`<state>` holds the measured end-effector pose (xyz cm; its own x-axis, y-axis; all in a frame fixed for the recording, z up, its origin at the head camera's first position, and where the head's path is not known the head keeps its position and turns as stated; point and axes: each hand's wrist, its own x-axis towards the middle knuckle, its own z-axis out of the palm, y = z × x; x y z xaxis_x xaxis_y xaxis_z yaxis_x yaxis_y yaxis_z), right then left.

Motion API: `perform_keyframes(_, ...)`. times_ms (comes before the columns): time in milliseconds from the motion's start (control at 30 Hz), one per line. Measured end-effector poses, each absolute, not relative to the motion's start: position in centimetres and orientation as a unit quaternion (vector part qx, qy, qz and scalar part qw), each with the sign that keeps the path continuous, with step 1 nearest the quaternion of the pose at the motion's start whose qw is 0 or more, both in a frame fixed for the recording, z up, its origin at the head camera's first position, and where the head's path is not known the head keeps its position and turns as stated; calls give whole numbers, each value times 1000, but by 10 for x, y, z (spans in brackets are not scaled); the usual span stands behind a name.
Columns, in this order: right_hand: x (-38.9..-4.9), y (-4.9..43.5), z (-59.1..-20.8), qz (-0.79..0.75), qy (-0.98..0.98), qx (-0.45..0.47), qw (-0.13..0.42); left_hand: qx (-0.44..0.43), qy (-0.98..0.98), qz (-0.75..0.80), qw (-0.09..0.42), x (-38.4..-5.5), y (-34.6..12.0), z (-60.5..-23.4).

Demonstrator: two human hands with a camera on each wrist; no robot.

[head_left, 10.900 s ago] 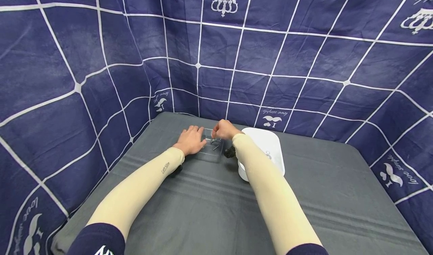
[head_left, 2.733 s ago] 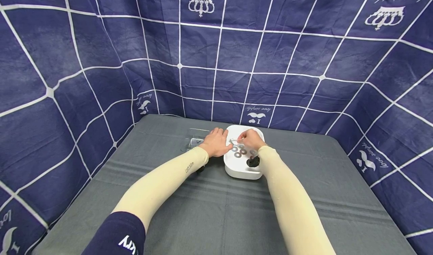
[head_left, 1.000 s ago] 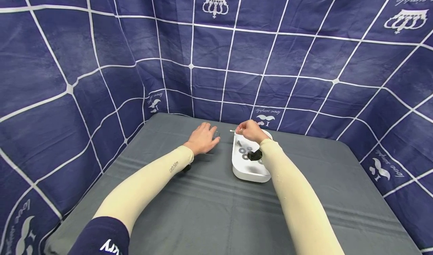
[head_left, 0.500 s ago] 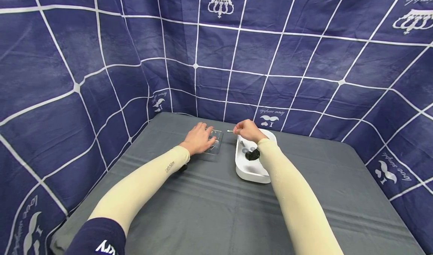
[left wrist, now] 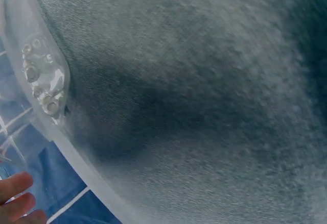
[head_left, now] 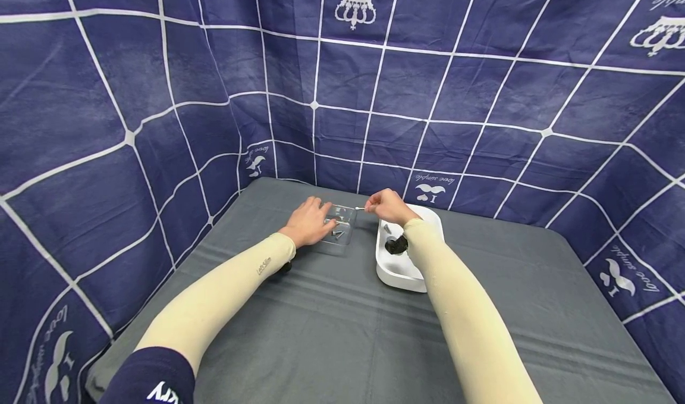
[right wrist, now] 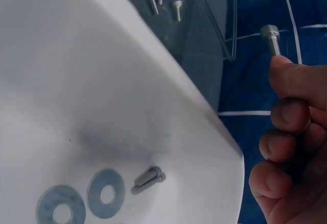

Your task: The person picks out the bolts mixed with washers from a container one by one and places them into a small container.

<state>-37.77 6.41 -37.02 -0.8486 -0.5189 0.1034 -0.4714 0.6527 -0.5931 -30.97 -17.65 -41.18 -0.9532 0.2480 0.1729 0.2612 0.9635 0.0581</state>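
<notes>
My right hand (head_left: 387, 206) pinches a silver socket-head bolt (right wrist: 272, 38) between thumb and finger, its knurled head pointing outward. In the head view, this hand is over the far left part of a white tray (head_left: 404, 284), and the bolt's head reaches near a clear plastic box (head_left: 333, 250). My left hand (head_left: 307, 222) lies spread at the box's left side, its fingertips over the box. Several smaller bolts (right wrist: 177, 10) lie in the box, and small rings (left wrist: 31, 73) show there too. Inside the tray are flat washers (right wrist: 106, 193) and short metal fasteners (right wrist: 148, 179).
A grey cloth (head_left: 321, 332) covers the table. Blue curtains (head_left: 455, 83) with white lines stand behind and at both sides. The box sits left of the tray, with a strip of grey cloth between them.
My left hand has gone from the tray's left edge back to the clear box. My right hand has lifted the bolt from the tray and brought it left, closer to the box.
</notes>
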Motion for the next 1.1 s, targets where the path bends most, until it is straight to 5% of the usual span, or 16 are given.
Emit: perform_keyframes(1100,-383,19,-372,-267,907,-319,75,-88,-994,-65,25,-313,-194,-421)
